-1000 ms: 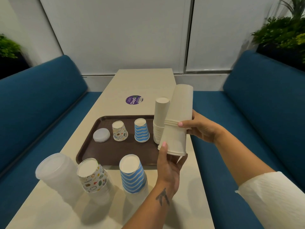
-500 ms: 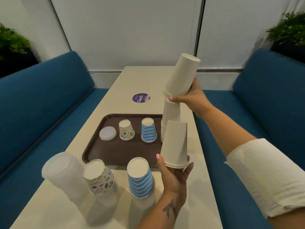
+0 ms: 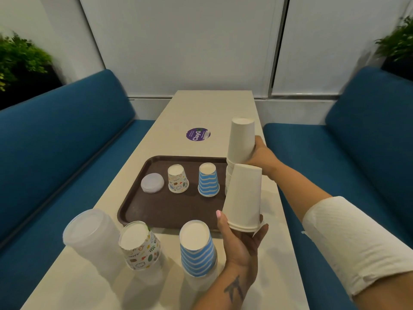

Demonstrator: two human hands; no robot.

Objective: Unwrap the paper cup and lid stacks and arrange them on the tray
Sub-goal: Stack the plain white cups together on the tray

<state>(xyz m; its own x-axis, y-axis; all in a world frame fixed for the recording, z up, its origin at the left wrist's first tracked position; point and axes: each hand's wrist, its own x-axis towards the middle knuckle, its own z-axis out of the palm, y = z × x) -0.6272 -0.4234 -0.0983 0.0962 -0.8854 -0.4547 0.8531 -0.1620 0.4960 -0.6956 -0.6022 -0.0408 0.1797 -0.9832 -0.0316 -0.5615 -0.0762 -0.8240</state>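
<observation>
My left hand (image 3: 240, 239) holds a short stack of plain white cups (image 3: 244, 198) upside down, just above the near right corner of the brown tray (image 3: 156, 209). My right hand (image 3: 261, 156) grips another white cup stack (image 3: 241, 139) that sits on top of the white stack standing at the tray's right edge. On the tray stand a blue striped cup (image 3: 208, 180), a patterned cup (image 3: 178, 179) and a small pile of lids (image 3: 152, 183). In front of the tray stand a wrapped blue striped stack (image 3: 197, 249), a wrapped patterned stack (image 3: 139, 246) and a wrapped lid stack (image 3: 91, 231).
The long beige table (image 3: 212, 108) carries a purple round sticker (image 3: 197, 134) beyond the tray. Blue benches (image 3: 55, 135) run along both sides. Plants (image 3: 20, 59) stand behind the benches at left and right.
My right hand has brought its white cups down from a raised tilt onto the stack on the tray. My left hand has kept its white cups near the tray's corner.
</observation>
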